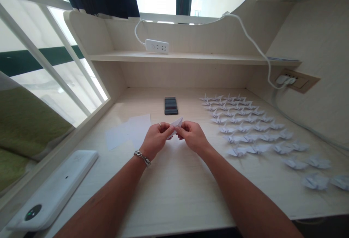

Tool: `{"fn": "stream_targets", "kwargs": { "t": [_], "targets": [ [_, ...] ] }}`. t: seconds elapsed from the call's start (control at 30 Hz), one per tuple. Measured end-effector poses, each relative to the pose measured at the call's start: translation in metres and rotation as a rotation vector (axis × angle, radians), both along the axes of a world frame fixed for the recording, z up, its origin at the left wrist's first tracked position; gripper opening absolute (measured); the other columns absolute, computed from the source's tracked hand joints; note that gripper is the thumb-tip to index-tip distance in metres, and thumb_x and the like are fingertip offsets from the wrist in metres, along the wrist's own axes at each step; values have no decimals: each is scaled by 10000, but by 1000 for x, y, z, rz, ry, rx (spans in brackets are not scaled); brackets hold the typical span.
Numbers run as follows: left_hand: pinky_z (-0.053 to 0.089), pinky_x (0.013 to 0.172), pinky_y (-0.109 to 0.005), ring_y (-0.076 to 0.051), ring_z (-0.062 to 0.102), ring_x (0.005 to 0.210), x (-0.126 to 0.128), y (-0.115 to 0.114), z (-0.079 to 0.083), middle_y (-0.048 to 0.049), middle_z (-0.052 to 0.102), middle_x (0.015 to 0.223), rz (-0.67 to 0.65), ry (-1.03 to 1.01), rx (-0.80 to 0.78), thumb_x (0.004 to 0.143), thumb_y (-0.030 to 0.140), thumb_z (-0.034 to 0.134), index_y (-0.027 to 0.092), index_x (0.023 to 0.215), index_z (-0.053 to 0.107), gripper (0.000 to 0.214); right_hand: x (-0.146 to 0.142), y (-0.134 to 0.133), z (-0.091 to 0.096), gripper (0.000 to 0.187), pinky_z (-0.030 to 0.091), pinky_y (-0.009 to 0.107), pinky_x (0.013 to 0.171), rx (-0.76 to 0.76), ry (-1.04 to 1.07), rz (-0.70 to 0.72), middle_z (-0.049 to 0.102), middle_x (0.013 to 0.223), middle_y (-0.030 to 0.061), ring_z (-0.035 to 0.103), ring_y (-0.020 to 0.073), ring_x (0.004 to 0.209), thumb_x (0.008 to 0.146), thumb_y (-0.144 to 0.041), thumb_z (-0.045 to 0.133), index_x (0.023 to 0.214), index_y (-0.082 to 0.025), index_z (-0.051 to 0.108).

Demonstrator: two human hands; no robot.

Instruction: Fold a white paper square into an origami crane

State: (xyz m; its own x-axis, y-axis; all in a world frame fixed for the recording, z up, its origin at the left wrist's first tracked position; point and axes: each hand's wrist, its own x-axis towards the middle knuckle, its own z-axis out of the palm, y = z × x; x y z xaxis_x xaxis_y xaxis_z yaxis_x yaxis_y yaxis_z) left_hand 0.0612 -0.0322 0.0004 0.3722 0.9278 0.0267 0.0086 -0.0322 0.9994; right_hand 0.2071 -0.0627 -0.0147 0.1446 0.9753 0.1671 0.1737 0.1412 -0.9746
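At my far left, one white slab-shaped device [61, 179] lay on the desk [174, 198]; next came white paper sheets [128, 132], at least two, overlapping. My left hand [155, 138], wearing one ring [160, 125] and one bracelet [142, 158], had its thumb and fingers pinched on one folded paper piece [177, 122]. Behind stood one power strip [157, 46] on the shelf [188, 58] and, lower, one dark object [171, 111] on the desk. That piece was between my two hands, above the desk, my right hand [194, 134] pinching it too. Rightward ran rows of folded paper birds [248, 129], too crowded to count surely; four lay nearest the front corner.
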Motion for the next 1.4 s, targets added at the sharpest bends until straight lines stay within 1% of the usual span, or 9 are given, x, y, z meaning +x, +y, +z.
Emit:
{"fn": "stream_targets", "kwargs": {
  "t": [0.07, 0.17, 0.4, 0.53, 0.7, 0.9, 1.1, 1.3, 1.4],
  "targets": [
    [402, 581, -242, -104, 507, 585, -1, 1, -1, 4, 586, 609, 2, 75, 78, 703, 431, 711, 124, 684, 616, 322, 0, 0, 1, 266, 475, 270, 560, -34, 75, 23, 620, 633, 13, 568, 136, 588, 726, -414, 669, 668, -165, 592],
    [351, 528, -238, -99, 458, 541, -1, 2, -3, 21, 543, 569, -8, 183, 175, 743, 434, 665, 140, 646, 577, 321, -1, 0, 4, 287, 489, 278, 569, -73, 157, -13, 635, 670, 22, 577, 140, 607, 679, -430, 697, 724, -153, 636],
    [393, 579, -256, -117, 493, 580, -2, 3, -3, 18, 550, 598, -51, 252, 268, 782, 349, 615, 160, 655, 564, 234, -2, -4, 12, 345, 467, 258, 573, -204, 400, 21, 639, 654, 23, 588, 135, 631, 635, -481, 731, 651, -157, 616],
    [428, 615, -266, -124, 525, 609, -3, 2, 1, 7, 574, 635, -65, 156, 177, 770, 353, 622, 150, 698, 598, 217, -2, -4, 12, 381, 459, 257, 570, -150, 397, -47, 602, 617, 5, 551, 121, 606, 600, -505, 761, 624, -157, 607],
    [405, 606, -246, -113, 525, 634, -5, 0, 5, -7, 619, 713, -106, 88, 112, 676, 332, 733, 133, 766, 641, 237, -3, -4, 12, 389, 459, 260, 589, -144, 402, -67, 601, 626, 9, 555, 125, 624, 613, -518, 754, 630, -155, 614],
    [403, 590, -256, -111, 498, 585, -4, 3, 1, 13, 560, 604, -42, 120, 106, 701, 388, 709, 144, 647, 595, 274, -4, -6, 13, 376, 449, 253, 599, -199, 432, -27, 603, 639, 7, 562, 128, 652, 622, -501, 761, 631, -160, 603],
    [435, 610, -270, -126, 537, 589, -9, 7, 3, 2, 578, 570, -40, 152, 152, 700, 375, 709, 149, 585, 596, 277, -3, -7, 15, 360, 438, 247, 586, -213, 458, 15, 614, 645, 25, 558, 131, 652, 634, -495, 753, 662, -150, 654],
    [500, 653, -303, -146, 604, 623, -13, 8, 8, -56, 704, 717, 19, 50, 77, 664, 388, 758, 125, 786, 723, 291, 0, -6, 17, 291, 449, 235, 564, -234, 508, 5, 653, 725, 57, 577, 139, 667, 643, -432, 746, 699, -154, 682],
    [509, 628, -297, -145, 614, 605, -14, 9, 9, -64, 724, 742, 49, 37, 114, 654, 365, 774, 125, 823, 731, 297, 2, -5, 17, 278, 459, 235, 569, -238, 467, 4, 667, 743, 69, 595, 147, 684, 653, -420, 735, 709, -152, 685]
  ]
}}
